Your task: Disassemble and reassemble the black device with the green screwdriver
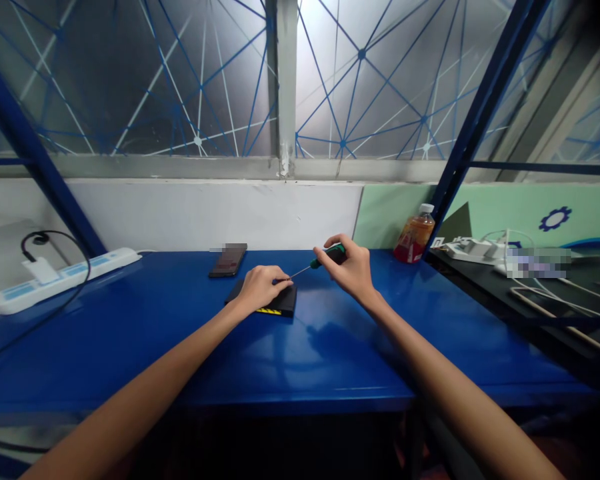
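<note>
Blue paint, glossy enough to throw back light, covers the desk [170,333], and on it, near the middle, lies a flat black box [289,304] with a yellow-and-black label [269,311] on its near side. The left hand [263,287] rests over the box, hiding much of its top, its fingers close together and bent toward the right; whether they pinch anything at their tips cannot be made out. From the right, the right hand [353,267] holds a screwdriver [323,260] by its green and black handle, pinched between thumb and curled fingers, clear of the desk. The thin shaft slants down to the left, its tip end reaching the left fingertips above the box; what exactly it touches is too small to tell. A dark phone [229,260] lies just behind the box, to the left. Farther left, a white power strip [87,269] carries a white plug [41,270] and a looping black cable [88,260]. At the right rear, a white-capped bottle [414,237] of reddish drink stands tilted in view, before a pale green board [380,217].
</note>
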`<state>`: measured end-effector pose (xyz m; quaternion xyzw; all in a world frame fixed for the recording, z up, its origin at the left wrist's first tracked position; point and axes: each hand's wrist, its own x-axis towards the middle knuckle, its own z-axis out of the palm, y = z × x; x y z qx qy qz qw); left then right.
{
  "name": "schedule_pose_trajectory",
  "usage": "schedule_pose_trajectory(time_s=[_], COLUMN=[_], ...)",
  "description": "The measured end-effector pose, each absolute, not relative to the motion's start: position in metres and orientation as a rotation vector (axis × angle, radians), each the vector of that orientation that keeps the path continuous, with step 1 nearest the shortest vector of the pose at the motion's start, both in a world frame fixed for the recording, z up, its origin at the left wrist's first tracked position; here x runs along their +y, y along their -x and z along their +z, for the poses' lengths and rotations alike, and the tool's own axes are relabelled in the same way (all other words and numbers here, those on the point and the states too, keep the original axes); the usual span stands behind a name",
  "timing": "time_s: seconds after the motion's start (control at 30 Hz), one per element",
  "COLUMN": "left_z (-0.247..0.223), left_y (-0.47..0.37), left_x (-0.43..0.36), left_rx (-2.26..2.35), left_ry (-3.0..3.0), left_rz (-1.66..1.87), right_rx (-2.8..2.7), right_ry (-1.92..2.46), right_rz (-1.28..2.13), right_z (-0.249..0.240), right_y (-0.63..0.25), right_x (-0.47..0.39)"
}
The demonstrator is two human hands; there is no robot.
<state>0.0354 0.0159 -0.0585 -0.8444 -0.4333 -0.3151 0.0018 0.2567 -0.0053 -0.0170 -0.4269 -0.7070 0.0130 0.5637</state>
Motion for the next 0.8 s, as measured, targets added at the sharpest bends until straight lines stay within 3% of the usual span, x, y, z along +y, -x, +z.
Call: schedule_pose_trajectory(time_s=[0.63,0.8], left_z=[-0.050,-0.039], left_y=[-0.032,-0.024], left_x=[0.016,0.015], left_rx=[-1.423,-1.368], left_ry=[2.906,3.264], left_rz=[-1.057,-0.740], right_rx=[-1.647,-1.583], right_ry=[1.017,1.008], right_rz=[0.090,0.123], right_z=[-0.014,-0.009], right_y=[-0.258,-0.266], right_x=[-0.005,-0.003])
